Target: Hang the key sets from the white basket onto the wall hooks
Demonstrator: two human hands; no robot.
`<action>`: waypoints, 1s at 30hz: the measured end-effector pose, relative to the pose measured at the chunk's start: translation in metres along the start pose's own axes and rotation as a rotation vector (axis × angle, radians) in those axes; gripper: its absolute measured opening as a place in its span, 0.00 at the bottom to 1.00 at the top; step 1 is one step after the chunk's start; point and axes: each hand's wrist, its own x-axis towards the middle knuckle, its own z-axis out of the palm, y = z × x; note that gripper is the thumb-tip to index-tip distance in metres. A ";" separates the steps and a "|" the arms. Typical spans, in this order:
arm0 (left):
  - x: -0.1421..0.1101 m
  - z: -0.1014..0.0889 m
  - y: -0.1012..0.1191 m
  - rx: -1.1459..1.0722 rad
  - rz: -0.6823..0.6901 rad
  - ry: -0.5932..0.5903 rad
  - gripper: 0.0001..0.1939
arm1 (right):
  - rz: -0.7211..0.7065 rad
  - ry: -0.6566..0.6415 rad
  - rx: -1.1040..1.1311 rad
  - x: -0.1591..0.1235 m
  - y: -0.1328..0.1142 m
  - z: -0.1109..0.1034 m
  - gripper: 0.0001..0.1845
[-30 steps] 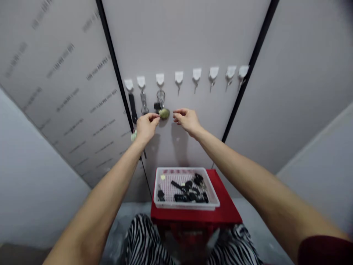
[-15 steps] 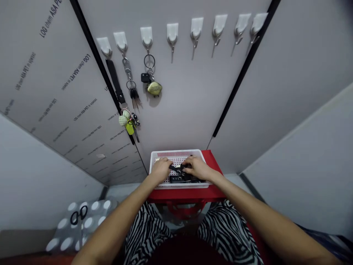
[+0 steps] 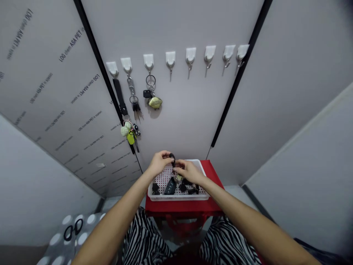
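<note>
Grey walls (image 3: 281,106), black strips (image 3: 263,22), floor (image 3: 233,189) seemingly pale

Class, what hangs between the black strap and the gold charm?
The head view shows keys on a metal clip, then a small black fob close beside the gold charm.

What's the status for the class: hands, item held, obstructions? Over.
Left hand pinching a dark item over the white basket; right hand close beside it, grip unclear. Black fob lying in basket. Nothing visibly blocking either hand.
</note>
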 end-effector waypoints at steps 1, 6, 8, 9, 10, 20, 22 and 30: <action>0.002 -0.001 0.007 -0.041 0.005 0.017 0.07 | 0.009 0.014 0.060 0.003 -0.004 -0.001 0.10; 0.011 -0.005 0.043 -0.149 0.066 0.061 0.08 | -0.036 0.076 0.185 0.020 -0.032 -0.013 0.10; 0.014 -0.007 0.058 -0.163 0.082 0.085 0.10 | -0.054 0.099 0.224 0.029 -0.044 -0.020 0.09; 0.016 -0.008 0.065 -0.160 0.093 0.103 0.11 | -0.055 0.119 0.244 0.034 -0.050 -0.024 0.09; 0.017 -0.010 0.072 -0.151 0.108 0.126 0.11 | -0.052 0.145 0.263 0.040 -0.056 -0.029 0.09; 0.032 -0.004 0.106 -0.075 0.253 0.126 0.08 | -0.129 0.324 0.403 0.086 -0.122 -0.083 0.12; 0.039 -0.004 0.113 -0.068 0.301 0.152 0.08 | -0.154 0.329 0.414 0.093 -0.133 -0.087 0.12; 0.060 -0.009 0.141 -0.032 0.347 0.232 0.10 | -0.187 0.344 0.387 0.115 -0.160 -0.104 0.11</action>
